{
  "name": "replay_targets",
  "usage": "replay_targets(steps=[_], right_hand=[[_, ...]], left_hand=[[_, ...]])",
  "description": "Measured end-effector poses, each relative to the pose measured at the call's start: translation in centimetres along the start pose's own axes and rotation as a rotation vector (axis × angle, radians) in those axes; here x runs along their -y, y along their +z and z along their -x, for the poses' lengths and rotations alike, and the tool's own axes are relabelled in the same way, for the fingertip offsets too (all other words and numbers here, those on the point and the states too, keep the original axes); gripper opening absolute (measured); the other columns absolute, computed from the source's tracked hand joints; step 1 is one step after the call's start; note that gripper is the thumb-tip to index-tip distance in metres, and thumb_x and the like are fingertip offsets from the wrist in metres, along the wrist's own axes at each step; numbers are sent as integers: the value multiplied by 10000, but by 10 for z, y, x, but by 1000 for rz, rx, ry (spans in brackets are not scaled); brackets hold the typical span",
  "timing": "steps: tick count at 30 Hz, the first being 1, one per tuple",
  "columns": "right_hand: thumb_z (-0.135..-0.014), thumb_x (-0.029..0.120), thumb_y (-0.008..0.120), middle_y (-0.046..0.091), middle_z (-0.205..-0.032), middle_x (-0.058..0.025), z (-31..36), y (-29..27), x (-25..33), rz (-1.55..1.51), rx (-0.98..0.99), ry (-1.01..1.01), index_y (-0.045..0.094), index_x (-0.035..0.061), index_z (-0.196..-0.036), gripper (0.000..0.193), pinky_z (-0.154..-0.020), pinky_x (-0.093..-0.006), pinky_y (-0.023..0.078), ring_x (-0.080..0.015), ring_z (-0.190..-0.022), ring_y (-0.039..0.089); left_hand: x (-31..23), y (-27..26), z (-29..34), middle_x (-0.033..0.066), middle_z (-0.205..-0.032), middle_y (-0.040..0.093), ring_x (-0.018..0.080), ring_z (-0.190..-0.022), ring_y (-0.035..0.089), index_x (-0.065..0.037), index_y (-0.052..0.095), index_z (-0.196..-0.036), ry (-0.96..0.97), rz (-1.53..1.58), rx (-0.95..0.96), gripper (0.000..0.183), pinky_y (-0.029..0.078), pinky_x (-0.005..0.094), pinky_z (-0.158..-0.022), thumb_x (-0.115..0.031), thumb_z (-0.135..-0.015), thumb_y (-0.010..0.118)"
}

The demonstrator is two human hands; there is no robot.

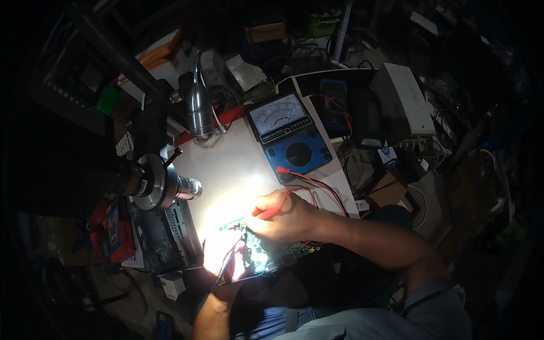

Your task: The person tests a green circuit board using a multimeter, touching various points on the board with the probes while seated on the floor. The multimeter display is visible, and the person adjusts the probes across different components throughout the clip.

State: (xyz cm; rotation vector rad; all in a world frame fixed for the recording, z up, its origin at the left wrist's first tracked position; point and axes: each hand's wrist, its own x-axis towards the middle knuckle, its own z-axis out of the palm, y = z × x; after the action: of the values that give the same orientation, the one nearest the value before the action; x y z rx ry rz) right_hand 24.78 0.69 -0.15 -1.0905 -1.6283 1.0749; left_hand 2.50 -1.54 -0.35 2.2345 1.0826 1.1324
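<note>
A green circuit board [259,256] is held over my lap at the near edge of the white work surface, strongly lit. My left hand [215,255] is at the board's left side, closed around a black test probe [226,265]; glare washes out part of its fingers. My right hand [289,220] comes over the board from the right, pinching a red test probe [273,211] pointed down at the board's upper part. The probe tips are too small and bright to make out. Beyond my hands lies a blue and black analog multimeter [297,152] with a red lead plugged in.
A metal lamp [199,110] and a microscope-like barrel [188,188] stand over the white work surface [218,164] at left. A blue digital meter [334,93] and a pale box [401,99] sit at the back right. Red and black leads trail beside my right forearm.
</note>
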Motion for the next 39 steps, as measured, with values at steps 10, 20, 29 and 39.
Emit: replay_targets(steps=[10, 20, 29, 39], right_hand=[[-875, 104, 744, 672, -744, -91, -1, -2, 7, -33, 35, 79, 646, 2, -827, 149, -627, -315, 507, -149, -680, 665], [-883, 104, 742, 669, -731, -89, -2, 0, -2, 37, 20, -16, 649, 4, -834, 145, -625, -319, 506, -152, -671, 656], [-924, 107, 695, 673, -740, -16, -5, -9, 17, -38, -34, 185, 674, 5, -867, 119, -592, -251, 487, -64, -663, 615], [-921, 101, 709, 684, -720, -25, -5, -7, 16, 14, -14, 180, 690, -6, -874, 118, -572, -243, 480, -63, -646, 626]], left_hand=[[1, -1, -2, 144, -929, 709, 311, -848, 667, -9, 684, -951, 55, -35, 1, 141, 544, 419, -796, 21, -813, 680], [3, 1, -5, 153, -941, 717, 323, -849, 688, 8, 686, -959, 136, -64, -30, 154, 562, 422, -799, 38, -809, 701], [7, -1, 2, 181, -966, 729, 329, -874, 688, 45, 728, -1029, -18, 11, -8, 216, 563, 400, -820, 55, -815, 701], [-4, -4, -9, 179, -975, 700, 293, -878, 674, 66, 710, -1037, 21, -27, 34, 176, 555, 362, -801, 61, -866, 671]])
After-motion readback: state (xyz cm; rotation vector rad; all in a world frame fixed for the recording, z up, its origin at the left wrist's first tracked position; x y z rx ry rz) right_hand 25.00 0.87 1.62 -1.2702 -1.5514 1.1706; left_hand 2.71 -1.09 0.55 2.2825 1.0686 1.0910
